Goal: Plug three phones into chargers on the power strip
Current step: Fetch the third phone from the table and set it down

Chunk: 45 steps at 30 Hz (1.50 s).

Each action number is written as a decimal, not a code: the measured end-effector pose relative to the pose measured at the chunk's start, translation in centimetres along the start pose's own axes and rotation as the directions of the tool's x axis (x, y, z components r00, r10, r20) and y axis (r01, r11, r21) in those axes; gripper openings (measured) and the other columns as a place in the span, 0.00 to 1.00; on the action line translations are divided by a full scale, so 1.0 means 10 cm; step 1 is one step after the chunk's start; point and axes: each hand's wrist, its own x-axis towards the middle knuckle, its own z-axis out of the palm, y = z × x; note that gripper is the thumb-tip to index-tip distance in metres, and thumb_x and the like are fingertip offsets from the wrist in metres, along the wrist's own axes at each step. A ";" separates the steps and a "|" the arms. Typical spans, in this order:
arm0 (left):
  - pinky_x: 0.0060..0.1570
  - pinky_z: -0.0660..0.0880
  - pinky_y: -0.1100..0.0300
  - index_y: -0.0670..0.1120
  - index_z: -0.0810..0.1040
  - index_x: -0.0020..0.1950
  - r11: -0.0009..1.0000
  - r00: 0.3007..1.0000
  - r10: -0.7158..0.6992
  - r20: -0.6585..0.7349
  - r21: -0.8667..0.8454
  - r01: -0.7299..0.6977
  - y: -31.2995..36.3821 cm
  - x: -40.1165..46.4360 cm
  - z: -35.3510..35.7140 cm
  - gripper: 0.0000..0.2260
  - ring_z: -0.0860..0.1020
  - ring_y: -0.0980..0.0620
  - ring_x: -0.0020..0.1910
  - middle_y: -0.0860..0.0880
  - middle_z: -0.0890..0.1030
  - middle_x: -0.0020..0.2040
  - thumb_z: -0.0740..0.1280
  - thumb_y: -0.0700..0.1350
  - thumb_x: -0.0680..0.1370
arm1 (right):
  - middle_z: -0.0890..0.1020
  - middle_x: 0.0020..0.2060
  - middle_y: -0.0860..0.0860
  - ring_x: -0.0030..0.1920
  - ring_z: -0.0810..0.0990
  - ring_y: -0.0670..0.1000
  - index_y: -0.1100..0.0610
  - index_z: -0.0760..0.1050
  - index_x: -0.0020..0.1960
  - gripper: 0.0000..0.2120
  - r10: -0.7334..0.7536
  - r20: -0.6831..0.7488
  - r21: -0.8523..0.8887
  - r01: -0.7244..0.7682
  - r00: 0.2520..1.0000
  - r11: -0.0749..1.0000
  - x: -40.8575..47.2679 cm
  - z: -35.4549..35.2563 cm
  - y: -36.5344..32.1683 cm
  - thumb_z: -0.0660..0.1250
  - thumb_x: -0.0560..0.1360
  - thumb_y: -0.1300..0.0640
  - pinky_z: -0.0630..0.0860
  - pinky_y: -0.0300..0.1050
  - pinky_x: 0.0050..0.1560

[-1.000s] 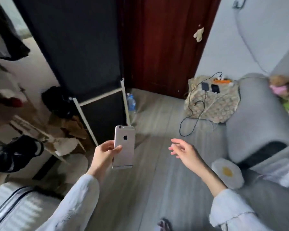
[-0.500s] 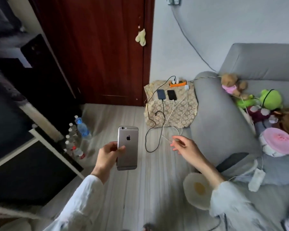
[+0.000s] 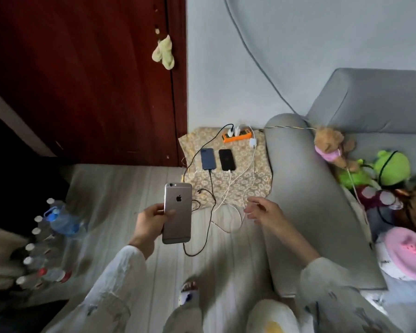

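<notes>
the phone (image 3: 177, 212) is upright in the left hand (image 3: 151, 221), back to the camera, fingers curled round its left edge; a thin, rigid slab, likely light, smooth and slippery, best held by its long edges with the bottom port kept free; the right hand (image 3: 264, 210) hovers, fingers spread, holding nothing, just over the white cable (image 3: 228, 224) on the floor; two phones (image 3: 217, 159) lie cabled on the cloth (image 3: 250, 179) near the strip (image 3: 237, 137).
</notes>
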 end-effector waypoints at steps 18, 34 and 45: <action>0.42 0.73 0.56 0.41 0.77 0.55 0.944 0.966 -0.251 -0.060 0.204 0.258 0.40 2.88 2.66 0.10 0.76 0.48 0.43 0.44 0.79 0.47 0.66 0.36 0.74 | 0.80 0.47 0.54 0.42 0.79 0.51 0.59 0.72 0.62 0.16 0.228 0.133 -0.123 -0.212 0.965 0.970 3.60 -1.62 0.35 0.59 0.78 0.52 0.73 0.46 0.47; 0.50 0.78 0.48 0.44 0.77 0.55 0.830 0.948 -0.282 -0.144 0.459 0.317 -0.39 5.26 4.23 0.11 0.79 0.42 0.50 0.43 0.82 0.52 0.68 0.43 0.74 | 0.81 0.44 0.57 0.40 0.80 0.55 0.59 0.74 0.57 0.11 0.352 0.206 -0.293 -0.285 0.913 0.913 6.38 -1.43 1.34 0.60 0.78 0.57 0.78 0.51 0.44; 0.41 0.70 0.53 0.43 0.74 0.54 0.568 0.981 -0.173 -0.086 0.805 0.171 -0.68 5.46 4.54 0.10 0.78 0.40 0.50 0.42 0.79 0.53 0.64 0.46 0.76 | 0.81 0.47 0.54 0.39 0.77 0.53 0.66 0.73 0.54 0.19 0.242 -0.189 -0.359 -0.296 0.952 0.885 6.99 -0.85 1.61 0.68 0.73 0.51 0.68 0.30 0.25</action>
